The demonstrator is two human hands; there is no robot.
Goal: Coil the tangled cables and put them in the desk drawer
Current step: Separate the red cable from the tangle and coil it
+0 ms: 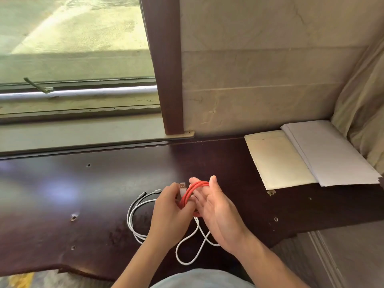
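Note:
A red cable (190, 194) is wound in several loops around the fingers of my right hand (216, 206), which is held palm up over the dark wooden desk (62, 194). My left hand (169, 206) pinches the red cable near its white USB plug (182, 188), which sticks up between both hands. White cables (133, 217) lie loose and tangled on the desk under and around my hands, their grey plugs (143, 193) pointing left. No drawer is in view.
A cream envelope (278, 161) and a stack of white paper (328, 152) lie at the desk's back right, beside a curtain (361, 100). A window and sill (79, 129) run along the back left. The desk's front edge is chipped at the lower left.

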